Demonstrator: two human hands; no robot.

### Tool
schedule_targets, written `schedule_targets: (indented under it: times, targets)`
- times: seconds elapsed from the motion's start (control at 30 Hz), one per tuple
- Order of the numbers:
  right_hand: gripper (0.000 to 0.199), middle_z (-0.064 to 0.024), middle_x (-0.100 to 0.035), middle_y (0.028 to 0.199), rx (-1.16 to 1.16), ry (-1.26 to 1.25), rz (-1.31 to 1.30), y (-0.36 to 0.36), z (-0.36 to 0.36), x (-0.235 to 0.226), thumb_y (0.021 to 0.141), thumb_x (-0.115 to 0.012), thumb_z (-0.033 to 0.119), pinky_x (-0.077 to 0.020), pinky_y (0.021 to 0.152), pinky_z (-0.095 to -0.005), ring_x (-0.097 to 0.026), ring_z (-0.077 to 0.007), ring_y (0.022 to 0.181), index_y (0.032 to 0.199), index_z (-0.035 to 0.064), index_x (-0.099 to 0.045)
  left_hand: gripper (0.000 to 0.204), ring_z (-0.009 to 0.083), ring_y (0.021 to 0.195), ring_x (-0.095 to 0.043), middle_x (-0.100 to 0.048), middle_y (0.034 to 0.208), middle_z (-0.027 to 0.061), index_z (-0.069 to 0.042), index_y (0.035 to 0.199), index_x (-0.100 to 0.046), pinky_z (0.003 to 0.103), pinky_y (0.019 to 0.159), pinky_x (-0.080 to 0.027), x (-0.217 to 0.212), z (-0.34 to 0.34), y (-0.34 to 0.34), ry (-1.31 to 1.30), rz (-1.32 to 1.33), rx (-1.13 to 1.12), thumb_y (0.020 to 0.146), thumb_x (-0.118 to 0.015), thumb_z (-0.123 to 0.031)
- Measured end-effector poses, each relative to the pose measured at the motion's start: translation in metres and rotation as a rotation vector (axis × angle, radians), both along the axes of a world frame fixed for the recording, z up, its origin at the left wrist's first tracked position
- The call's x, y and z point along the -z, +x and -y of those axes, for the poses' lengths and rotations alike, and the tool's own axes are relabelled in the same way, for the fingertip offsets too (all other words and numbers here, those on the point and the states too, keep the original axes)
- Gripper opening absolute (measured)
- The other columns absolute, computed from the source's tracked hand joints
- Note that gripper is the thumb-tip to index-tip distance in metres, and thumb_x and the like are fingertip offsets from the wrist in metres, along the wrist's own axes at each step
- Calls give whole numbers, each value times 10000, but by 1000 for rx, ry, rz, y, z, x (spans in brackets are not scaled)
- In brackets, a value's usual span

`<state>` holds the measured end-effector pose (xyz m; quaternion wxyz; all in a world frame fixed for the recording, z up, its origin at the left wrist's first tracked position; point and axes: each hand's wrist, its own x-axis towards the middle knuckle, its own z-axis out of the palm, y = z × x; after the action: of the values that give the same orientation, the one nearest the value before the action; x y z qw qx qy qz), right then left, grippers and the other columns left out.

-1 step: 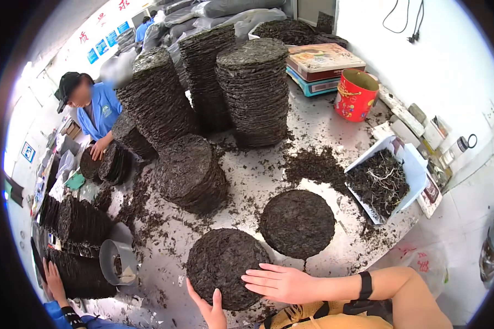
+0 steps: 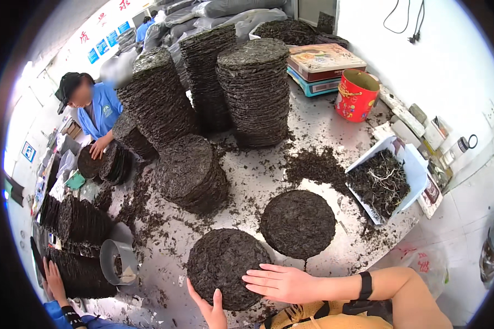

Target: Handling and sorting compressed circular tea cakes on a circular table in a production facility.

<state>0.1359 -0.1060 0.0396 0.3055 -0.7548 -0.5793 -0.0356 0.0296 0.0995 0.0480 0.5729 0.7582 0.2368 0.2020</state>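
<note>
A round, dark cake of dried seaweed [image 2: 225, 257] lies on the metal table right before me. My right hand [image 2: 274, 281] rests on its right side with the fingers stretched out flat. At its near left rim is my left hand [image 2: 211, 312], thumb over the top and a finger along the side; the remaining fingers are hidden below. Just beyond, to the right, another seaweed cake [image 2: 297, 223] lies on the table, apart from my hands.
Tall seaweed stacks [image 2: 255, 93] and a lower stack [image 2: 189, 172] stand ahead. On the right are a scrap-filled pale blue bin [image 2: 420, 159], a red bucket [image 2: 357, 101] and a scale [image 2: 313, 85]. A co-worker's hand [image 2: 100, 147] works at left; another hand [image 2: 54, 282] is lower left.
My hands and the seaweed cake stay where they were. At the left, the co-worker's seaweed cake has shifted very slightly left.
</note>
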Motion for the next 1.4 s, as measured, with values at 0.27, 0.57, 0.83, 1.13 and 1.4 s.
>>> schedule_targets:
  times: [0.27, 0.57, 0.83, 1.13, 1.4]
  targets:
    - [429, -112, -471, 1411, 12, 38, -68, 12, 7, 3, 886, -594, 207, -315, 1124, -403, -430, -223, 1324, 1272, 28, -541, 795, 313, 1385, -239, -232, 1503, 222, 30, 1483, -152, 398, 1128, -204, 2, 3, 14, 12, -39, 49, 912, -639, -231]
    - [556, -86, -473, 1418, -41, -50, -75, 5, -8, -4, 814, -675, 250, -354, 1076, -409, -447, -221, 1313, 1316, 73, -517, 877, 253, 1324, -314, -273, 1469, 185, -4, 1491, -88, 360, 1107, -246, 16, -12, -2, -188, 20, -24, 820, -653, -31]
    - [493, -141, -488, 1385, -63, -19, -107, -2, 3, -23, 820, -682, 117, -333, 1089, -464, -436, -301, 1309, 1283, 43, -529, 818, 348, 1361, -287, -260, 1476, 227, -33, 1485, -166, 415, 1112, -278, 42, -1, -8, 96, 63, -40, 884, -663, -280]
    - [452, -146, -553, 1312, -68, -20, -95, 8, -2, -38, 792, -709, 127, -388, 1053, -453, -497, -306, 1251, 1215, 35, -581, 812, 357, 1359, -275, -250, 1474, 221, -38, 1477, -179, 426, 1116, -249, 43, -5, 1, 37, 24, -40, 867, -675, -240]
    - [629, -119, -466, 1399, -37, -155, -85, 13, -14, -37, 805, -698, 335, -328, 1088, -440, -440, -266, 1303, 1333, 67, -487, 798, 371, 1372, -231, -271, 1455, 232, 31, 1418, -224, 459, 1136, -167, 8, -19, -2, 235, -22, -45, 817, -714, -159]
